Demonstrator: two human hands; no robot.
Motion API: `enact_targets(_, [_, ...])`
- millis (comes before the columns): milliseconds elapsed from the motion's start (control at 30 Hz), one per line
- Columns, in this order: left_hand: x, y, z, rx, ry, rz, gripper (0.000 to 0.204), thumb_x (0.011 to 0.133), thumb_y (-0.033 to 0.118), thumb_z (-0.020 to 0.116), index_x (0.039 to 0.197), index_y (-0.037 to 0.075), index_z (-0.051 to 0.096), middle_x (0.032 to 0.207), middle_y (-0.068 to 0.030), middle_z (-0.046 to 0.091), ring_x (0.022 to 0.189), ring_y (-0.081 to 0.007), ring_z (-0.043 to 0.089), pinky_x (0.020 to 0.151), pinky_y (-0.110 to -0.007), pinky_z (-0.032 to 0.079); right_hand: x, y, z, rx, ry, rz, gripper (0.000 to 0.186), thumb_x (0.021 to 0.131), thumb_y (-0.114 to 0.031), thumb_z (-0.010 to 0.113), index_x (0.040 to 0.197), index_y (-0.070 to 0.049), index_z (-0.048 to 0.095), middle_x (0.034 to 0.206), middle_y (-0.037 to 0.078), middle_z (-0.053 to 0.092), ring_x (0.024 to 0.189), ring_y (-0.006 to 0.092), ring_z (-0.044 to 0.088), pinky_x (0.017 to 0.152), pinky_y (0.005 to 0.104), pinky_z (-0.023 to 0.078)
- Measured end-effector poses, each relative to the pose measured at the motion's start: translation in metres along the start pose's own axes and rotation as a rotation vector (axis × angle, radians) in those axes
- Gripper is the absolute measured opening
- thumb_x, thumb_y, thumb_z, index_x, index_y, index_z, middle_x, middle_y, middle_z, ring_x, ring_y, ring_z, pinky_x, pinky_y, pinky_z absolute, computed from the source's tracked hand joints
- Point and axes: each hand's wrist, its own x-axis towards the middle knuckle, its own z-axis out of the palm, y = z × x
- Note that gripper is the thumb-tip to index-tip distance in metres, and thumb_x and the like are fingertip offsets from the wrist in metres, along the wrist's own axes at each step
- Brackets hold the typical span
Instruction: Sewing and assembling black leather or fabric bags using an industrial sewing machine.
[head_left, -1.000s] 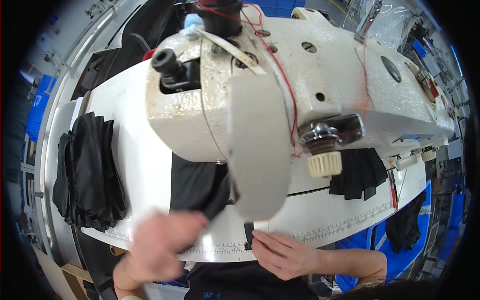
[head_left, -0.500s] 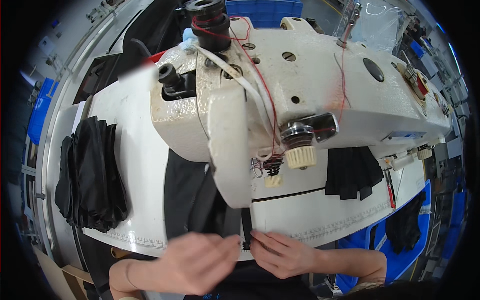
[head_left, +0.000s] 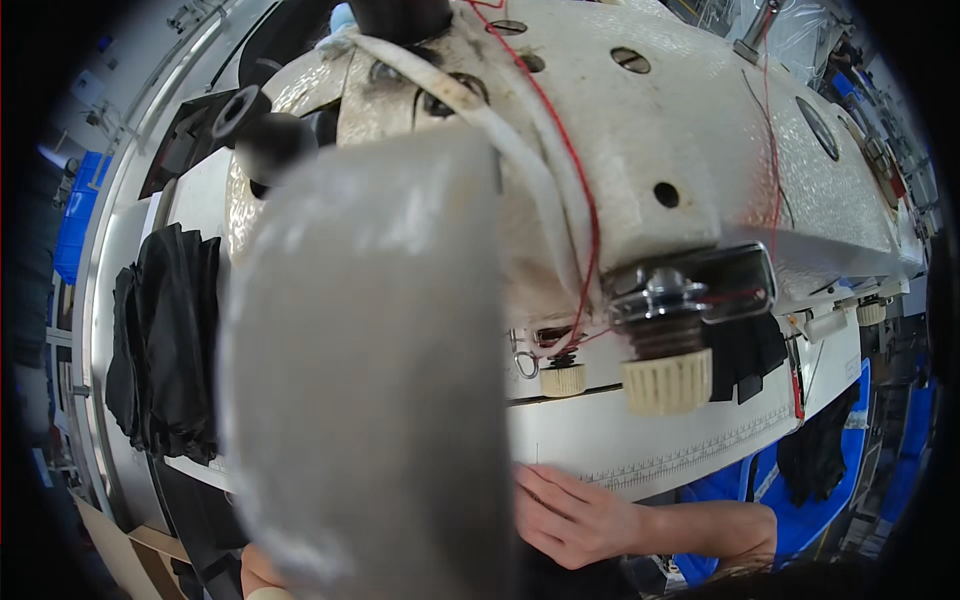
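The sewing machine (head_left: 620,130) fills the upper view, with red thread (head_left: 588,200) and knobs (head_left: 665,380). Its pale, blurred guard plate (head_left: 365,360) looms over the middle, hiding my left hand; only my left forearm (head_left: 262,570) shows at the lower edge. My right hand (head_left: 570,515) is at the table's front edge beside the ruler scale (head_left: 680,448), fingers curled and pressed together, their tips and whatever they grip hidden by the plate.
A black fabric stack (head_left: 165,340) lies on the left of the white table (head_left: 560,430). Black pieces (head_left: 745,360) and red-handled tool (head_left: 797,390) are on the right. A blue bin (head_left: 858,420) holds dark fabric; another blue bin (head_left: 80,220) stands far left.
The view has moved closer to the machine, so the guard plate looks larger and covers my left hand and the black fabric between my hands. Earlier my left hand moved toward my right.
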Motion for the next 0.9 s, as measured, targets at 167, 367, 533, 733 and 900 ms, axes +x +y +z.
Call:
enact_targets(167, [0.006, -0.007, -0.023, 0.029, -0.007, -0.021, 0.017, 0.071, 0.004, 0.062, 0.085, -0.003, 0.067, 0.097, -0.0154, 0.066, 0.074, -0.0143, 0.059, 0.061, -0.02, 0.046, 0.017, -0.002, 0.0, 0.001, 0.071, -0.057, 0.021, 0.077, -0.014, 0.057, 0.089, 0.003, 0.063, 0.105, 0.015, 0.06, 0.107, 0.0319, 0.058, 0.094, 0.0394, 0.047])
enact_targets(367, [0.004, -0.003, 0.002, -0.023, 0.004, 0.012, 0.019, 0.069, 0.003, 0.061, 0.085, -0.004, 0.067, 0.097, -0.015, 0.066, 0.071, -0.0137, 0.057, 0.059, -0.02, 0.044, 0.005, 0.004, -0.006, -0.048, 0.02, -0.014, 0.023, 0.077, -0.013, 0.056, 0.091, 0.003, 0.063, 0.106, 0.016, 0.06, 0.108, 0.032, 0.058, 0.095, 0.04, 0.046])
enact_targets(533, [-0.011, -0.008, 0.004, -0.018, -0.015, 0.001, 0.021, 0.068, 0.004, 0.061, 0.087, -0.002, 0.068, 0.099, -0.0162, 0.065, 0.084, -0.0175, 0.063, 0.071, -0.028, 0.052, 0.012, 0.009, -0.008, -0.044, -0.074, -0.075, 0.025, 0.076, -0.012, 0.054, 0.094, 0.004, 0.063, 0.109, 0.017, 0.059, 0.111, 0.0322, 0.056, 0.096, 0.0405, 0.045])
enact_targets(733, [0.001, -0.043, 0.024, -0.164, 0.038, -0.028, 0.023, 0.068, 0.004, 0.06, 0.09, -0.004, 0.064, 0.095, -0.0137, 0.063, 0.073, -0.0168, 0.057, 0.058, -0.023, 0.046, 0.025, 0.036, -0.001, -0.039, 0.011, 0.002, 0.024, 0.076, -0.014, 0.056, 0.094, 0.002, 0.063, 0.109, 0.016, 0.06, 0.103, 0.0299, 0.059, 0.094, 0.0384, 0.045])
enact_targets(900, [0.015, -0.07, 0.018, -0.12, 0.003, -0.105, 0.025, 0.07, 0.004, 0.06, 0.093, -0.002, 0.065, 0.098, -0.0168, 0.062, 0.081, -0.0249, 0.062, 0.068, -0.033, 0.051, 0.022, 0.065, 0.045, 0.106, 0.054, 0.087, 0.025, 0.069, -0.014, 0.057, 0.086, 0.003, 0.062, 0.107, 0.025, 0.058, 0.099, 0.0374, 0.057, 0.087, 0.0458, 0.046])
